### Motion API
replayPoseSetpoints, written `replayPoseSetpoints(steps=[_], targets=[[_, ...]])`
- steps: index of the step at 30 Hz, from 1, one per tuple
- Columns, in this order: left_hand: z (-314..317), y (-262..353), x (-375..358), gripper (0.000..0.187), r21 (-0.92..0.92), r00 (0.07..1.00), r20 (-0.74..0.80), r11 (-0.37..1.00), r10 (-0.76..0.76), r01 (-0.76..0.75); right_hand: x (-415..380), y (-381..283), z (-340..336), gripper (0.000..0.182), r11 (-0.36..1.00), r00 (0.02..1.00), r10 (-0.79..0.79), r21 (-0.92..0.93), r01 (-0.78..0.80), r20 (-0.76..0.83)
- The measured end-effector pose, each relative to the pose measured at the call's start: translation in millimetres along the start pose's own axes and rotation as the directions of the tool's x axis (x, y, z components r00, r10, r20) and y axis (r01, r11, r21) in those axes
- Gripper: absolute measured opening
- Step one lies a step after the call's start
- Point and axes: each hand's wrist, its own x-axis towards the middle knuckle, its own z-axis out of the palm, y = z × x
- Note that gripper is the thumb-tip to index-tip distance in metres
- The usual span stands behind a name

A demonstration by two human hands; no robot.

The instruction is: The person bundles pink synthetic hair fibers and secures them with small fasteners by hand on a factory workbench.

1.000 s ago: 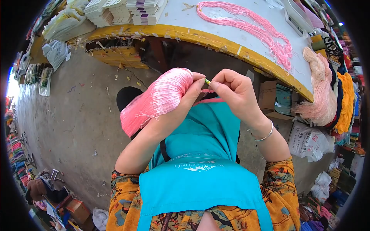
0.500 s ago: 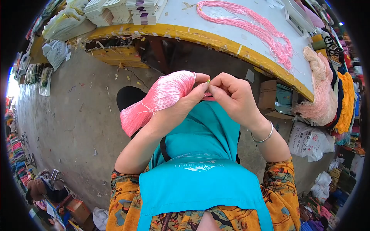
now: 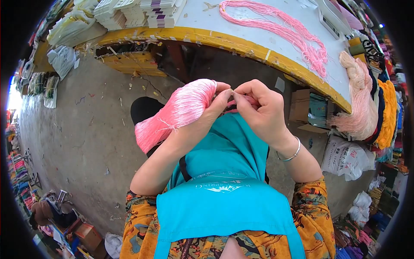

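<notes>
A thick hank of shiny pink thread (image 3: 189, 101) hangs over my left hand (image 3: 211, 108), tied near its lower end with a thin pink string. My left hand is closed, with its thumb and forefinger pinched at the tips. Right against them, the fingertips of my right hand (image 3: 263, 108) pinch too, with a tiny pale speck where the hands meet. Some pink thread shows between the fingers of my right hand and just below them. Its exact path is hidden by the fingers. Both hands are above the lap of a turquoise apron (image 3: 224, 151).
Ahead is a white table (image 3: 198, 17) with a yellow edge. On it lie a loose pink thread bundle (image 3: 276, 26) and stacks of printed cards (image 3: 159, 13). More hanks, among them an orange one (image 3: 386, 116), hang at the right above a white plastic bag (image 3: 345, 157). An open carton (image 3: 299, 105) stands under the table.
My right hand has shifted and turned slightly, and more pink thread shows between its fingers. The small yellow-green bit at the fingertips is now barely visible. The hank has hardly moved.
</notes>
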Motion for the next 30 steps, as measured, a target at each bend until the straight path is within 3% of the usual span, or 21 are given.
replayPoseSetpoints(steps=[4,7,9,11,15,16,18,20,27,30], targets=[[-6.3,-5.0,2.4,0.019,0.043,0.996,0.071,0.998,-0.05,0.047,-0.5,4.8,3.1,0.004,0.998,0.998,-0.053,0.022,0.053,-0.038],[-4.3,-6.9,1.2,0.019,-0.011,0.997,0.072,1.0,-0.015,0.016,-0.8,3.4,3.2,0.004,0.998,0.998,-0.054,0.02,0.055,-0.035],[-3.6,-2.9,0.2,0.021,0.076,0.996,0.068,0.996,0.05,-0.056,-0.9,3.9,2.0,0.004,0.999,0.998,-0.051,0.01,0.051,-0.021],[-8.5,4.7,1.3,0.021,0.14,0.994,0.109,0.989,0.028,-0.043,0.8,7.7,-2.2,0.005,0.987,0.999,0.043,0.153,-0.047,0.03],[-14.1,4.6,2.4,0.021,0.213,0.984,0.175,0.977,-0.033,-0.005,0.6,13.5,-6.8,0.006,0.972,0.986,0.119,0.192,-0.139,0.113],[-12.4,6.6,1.8,0.021,0.213,0.984,0.175,0.977,-0.034,-0.004,0.6,14.4,-6.4,0.007,0.958,0.986,0.129,0.243,-0.151,0.106],[-6.6,12.1,0.1,0.019,0.037,0.991,0.119,0.997,-0.066,0.062,0.9,13.4,-6.7,0.007,0.942,0.985,0.141,0.292,-0.164,0.1],[-7.6,11.6,0.7,0.019,0.066,0.991,0.125,0.997,-0.054,0.046,2.6,9.0,-7.6,0.007,0.85,0.963,0.227,0.452,-0.269,0.146],[-9.4,-2.2,2.4,0.018,0.001,0.99,0.137,0.999,-0.046,0.046,-0.7,13.8,-7.0,0.006,0.852,0.957,0.236,0.438,-0.287,0.168],[-11.7,0.6,3.3,0.019,0.065,0.982,0.186,0.998,-0.016,0.004,0.0,13.9,-9.0,0.006,0.849,0.959,0.223,0.449,-0.28,0.177]])
